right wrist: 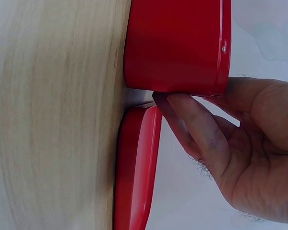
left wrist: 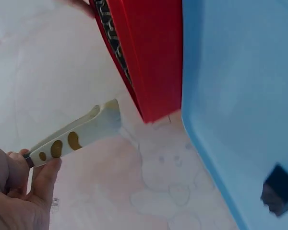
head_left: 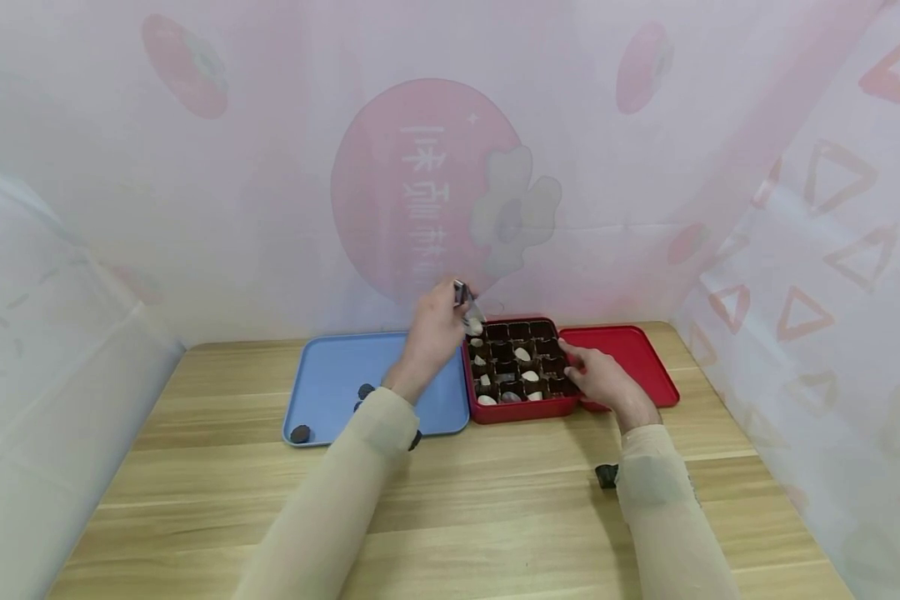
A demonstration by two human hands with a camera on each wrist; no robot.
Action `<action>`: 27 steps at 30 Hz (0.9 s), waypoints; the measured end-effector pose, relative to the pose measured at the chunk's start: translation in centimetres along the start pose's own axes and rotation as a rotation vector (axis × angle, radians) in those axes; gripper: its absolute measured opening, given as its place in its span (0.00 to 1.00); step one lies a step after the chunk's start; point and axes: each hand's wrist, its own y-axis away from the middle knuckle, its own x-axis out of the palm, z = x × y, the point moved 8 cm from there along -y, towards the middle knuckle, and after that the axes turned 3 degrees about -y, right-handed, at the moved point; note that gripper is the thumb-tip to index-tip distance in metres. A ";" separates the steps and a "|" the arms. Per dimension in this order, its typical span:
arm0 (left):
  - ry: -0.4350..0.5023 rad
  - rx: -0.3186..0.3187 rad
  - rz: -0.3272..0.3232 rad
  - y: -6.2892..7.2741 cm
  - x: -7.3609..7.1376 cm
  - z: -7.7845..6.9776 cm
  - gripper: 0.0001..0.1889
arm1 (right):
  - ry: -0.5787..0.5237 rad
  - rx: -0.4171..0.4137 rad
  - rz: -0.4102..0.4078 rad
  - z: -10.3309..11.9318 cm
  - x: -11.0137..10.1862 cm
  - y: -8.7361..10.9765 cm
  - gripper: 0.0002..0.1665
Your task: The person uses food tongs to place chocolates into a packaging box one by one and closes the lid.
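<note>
To my eye the square red box [right wrist: 177,43] is smooth and glossy, metal or plastic, I can't tell; the shallow red rectangular lid [head_left: 637,358] shines too. The dark brown compartmented insert [head_left: 520,331] looks like thin, shiny plastic, the blue rectangular tray [head_left: 337,358] smooth plastic, the pale brown table [head_left: 487,508] grained wood, my beige sleeves [head_left: 326,500] soft cloth.

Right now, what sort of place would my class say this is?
Probably a small screened-off work booth: pink-printed sheeting walls the back and both sides of a wood-grain table, where a compartmented red box sits beside a blue tray.
</note>
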 end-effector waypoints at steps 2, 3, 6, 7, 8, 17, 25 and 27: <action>0.023 0.024 -0.018 -0.1 0.8 -0.3 0.14 | 0.001 0.001 -0.003 0.0 0.0 0.0 0.42; 0.033 0.033 -0.026 -0.2 1.2 -0.5 0.13 | 0.001 0.001 -0.005 0.0 -0.1 0.0 0.41; 0.064 0.048 -0.040 -0.3 2.4 -0.7 0.10 | 0.009 -0.006 -0.011 0.1 -0.1 0.0 0.41; 0.065 0.051 -0.044 -0.3 2.7 -0.7 0.09 | 0.012 -0.008 -0.013 0.2 -0.2 0.0 0.41; 0.068 0.051 -0.046 -0.3 3.0 -0.8 0.09 | 0.014 -0.007 -0.014 0.2 -0.2 0.1 0.41; 0.069 -0.031 0.021 -0.3 4.6 0.2 0.13 | 0.013 0.000 -0.011 0.2 0.1 0.0 0.42; 0.079 -0.086 0.063 -0.4 5.4 1.4 0.12 | 0.014 0.003 -0.011 0.2 0.2 0.1 0.41; 0.072 -0.092 0.073 -0.5 5.6 1.6 0.11 | 0.016 0.003 -0.012 0.2 0.2 0.1 0.41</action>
